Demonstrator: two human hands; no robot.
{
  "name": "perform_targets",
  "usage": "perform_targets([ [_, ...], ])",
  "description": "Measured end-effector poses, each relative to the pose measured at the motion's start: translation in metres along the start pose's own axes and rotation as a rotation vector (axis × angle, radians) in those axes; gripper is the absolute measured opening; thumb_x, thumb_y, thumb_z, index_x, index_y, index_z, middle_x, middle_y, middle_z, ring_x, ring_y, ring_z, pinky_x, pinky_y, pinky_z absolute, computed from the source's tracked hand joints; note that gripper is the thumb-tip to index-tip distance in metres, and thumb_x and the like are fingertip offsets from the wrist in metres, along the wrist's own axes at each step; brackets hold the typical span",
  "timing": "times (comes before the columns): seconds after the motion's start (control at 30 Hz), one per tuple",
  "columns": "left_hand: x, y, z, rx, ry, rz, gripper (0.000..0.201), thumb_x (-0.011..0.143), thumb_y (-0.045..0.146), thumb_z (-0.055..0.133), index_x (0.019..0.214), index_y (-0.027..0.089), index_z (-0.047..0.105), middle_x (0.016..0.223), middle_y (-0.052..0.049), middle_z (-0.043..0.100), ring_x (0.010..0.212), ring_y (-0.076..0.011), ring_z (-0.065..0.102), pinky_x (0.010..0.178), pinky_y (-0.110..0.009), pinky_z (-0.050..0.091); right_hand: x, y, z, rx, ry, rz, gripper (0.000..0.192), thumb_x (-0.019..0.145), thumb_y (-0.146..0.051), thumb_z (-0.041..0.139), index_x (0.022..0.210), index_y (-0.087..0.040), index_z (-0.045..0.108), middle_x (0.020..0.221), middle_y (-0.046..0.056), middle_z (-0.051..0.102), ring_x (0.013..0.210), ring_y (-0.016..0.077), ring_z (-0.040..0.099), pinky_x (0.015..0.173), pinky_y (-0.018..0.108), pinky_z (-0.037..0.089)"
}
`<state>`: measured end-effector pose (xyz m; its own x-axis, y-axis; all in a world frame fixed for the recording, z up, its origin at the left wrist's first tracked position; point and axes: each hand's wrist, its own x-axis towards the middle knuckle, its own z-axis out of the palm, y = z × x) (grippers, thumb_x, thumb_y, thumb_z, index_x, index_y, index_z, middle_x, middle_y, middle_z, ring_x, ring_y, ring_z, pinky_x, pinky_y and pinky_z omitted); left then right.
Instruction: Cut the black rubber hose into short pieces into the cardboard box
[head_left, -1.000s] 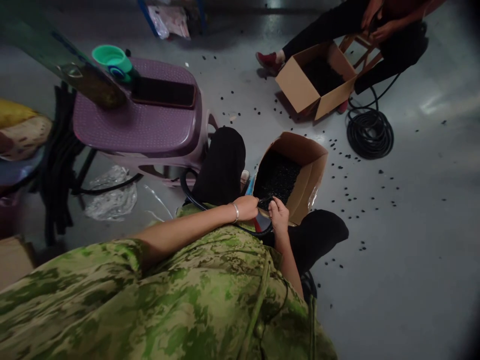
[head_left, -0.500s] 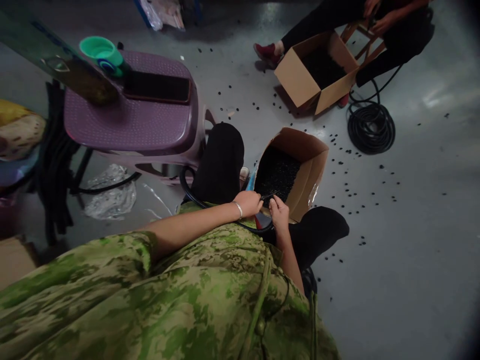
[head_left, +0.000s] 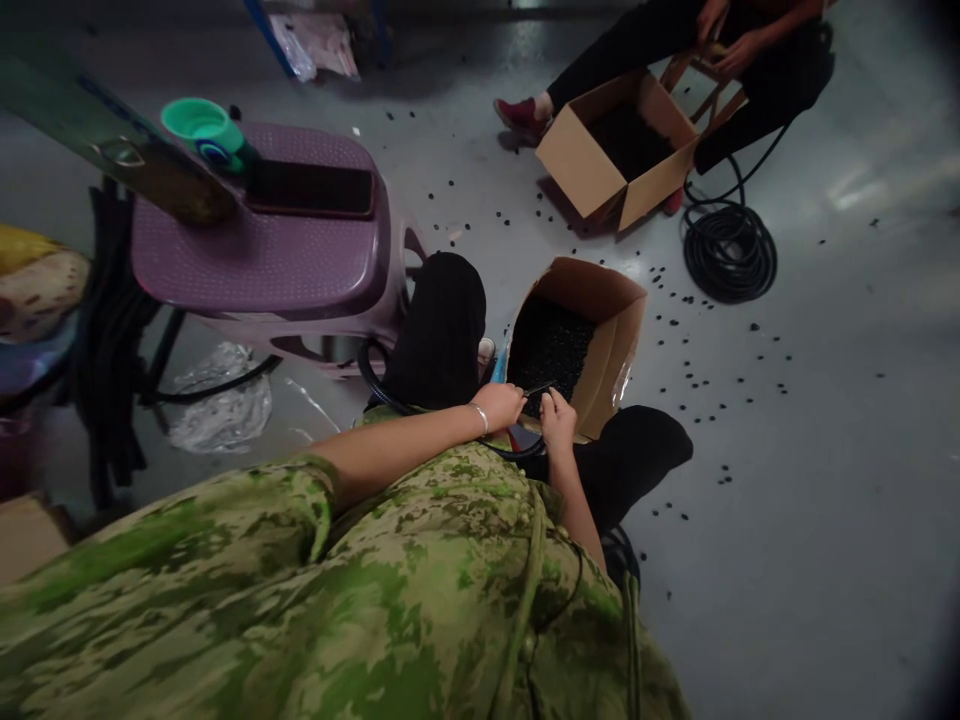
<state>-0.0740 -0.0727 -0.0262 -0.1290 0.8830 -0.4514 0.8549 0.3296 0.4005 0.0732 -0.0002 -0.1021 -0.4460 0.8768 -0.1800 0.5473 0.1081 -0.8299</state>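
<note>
My left hand (head_left: 500, 406), with a silver bracelet at the wrist, is closed at the near edge of an open cardboard box (head_left: 609, 378). My right hand (head_left: 558, 420) pinches just to its right. A thin dark piece (head_left: 537, 390) spans the gap between the two hands; its kind is too small to tell. Many small black pieces (head_left: 559, 345) fill the box below them. A black ribbed hose (head_left: 375, 372) curves past my left knee and runs under my left forearm. Something blue (head_left: 500, 362) shows at the box's left edge.
A purple stool (head_left: 300, 270) at left carries a phone (head_left: 311, 190) and a green cup (head_left: 202, 125). Ahead, a seated person (head_left: 600, 60) works over another cardboard box (head_left: 581, 160), beside a coiled black hose (head_left: 729, 255). Small black bits are scattered over the floor.
The view has shifted slightly. Both my hands remain close together over the box's near edge, with the thin dark piece between them. The other person's hands have moved a little.
</note>
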Motion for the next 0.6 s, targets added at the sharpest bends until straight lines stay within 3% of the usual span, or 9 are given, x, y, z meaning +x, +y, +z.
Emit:
perform_targets([
  [0.17, 0.009, -0.005, 0.006, 0.020, 0.002, 0.032, 0.039, 0.097, 0.032, 0.035, 0.099, 0.009, 0.066, 0.095, -0.016, 0.069, 0.090, -0.0239, 0.067, 0.076, -0.031, 0.049, 0.003, 0.003, 0.003, -0.018, 0.043, 0.027, 0.052, 0.090, -0.045, 0.043, 0.116, -0.007, 0.066, 0.075, 0.009, 0.069, 0.070, 0.0187, 0.060, 0.070, 0.028, 0.048],
  [0.37, 0.005, -0.002, 0.001, 0.021, 0.015, 0.021, 0.039, 0.097, 0.029, 0.033, 0.103, 0.008, 0.065, 0.098, -0.018, 0.069, 0.092, -0.0256, 0.066, 0.077, -0.034, 0.049, -0.004, 0.000, 0.008, -0.018, -0.053, -0.028, 0.044, 0.085, -0.046, 0.047, 0.105, -0.015, 0.071, 0.073, 0.005, 0.069, 0.067, 0.0171, 0.059, 0.068, 0.027, 0.046],
  [0.6, -0.012, 0.003, -0.009, 0.006, 0.025, -0.044, 0.038, 0.096, 0.034, 0.036, 0.104, 0.012, 0.066, 0.101, -0.014, 0.069, 0.091, -0.0227, 0.067, 0.074, -0.029, 0.048, -0.003, 0.001, 0.007, 0.121, 0.040, 0.105, 0.048, 0.087, -0.046, 0.045, 0.111, -0.010, 0.067, 0.064, 0.001, 0.061, 0.058, 0.0131, 0.052, 0.058, 0.022, 0.043],
])
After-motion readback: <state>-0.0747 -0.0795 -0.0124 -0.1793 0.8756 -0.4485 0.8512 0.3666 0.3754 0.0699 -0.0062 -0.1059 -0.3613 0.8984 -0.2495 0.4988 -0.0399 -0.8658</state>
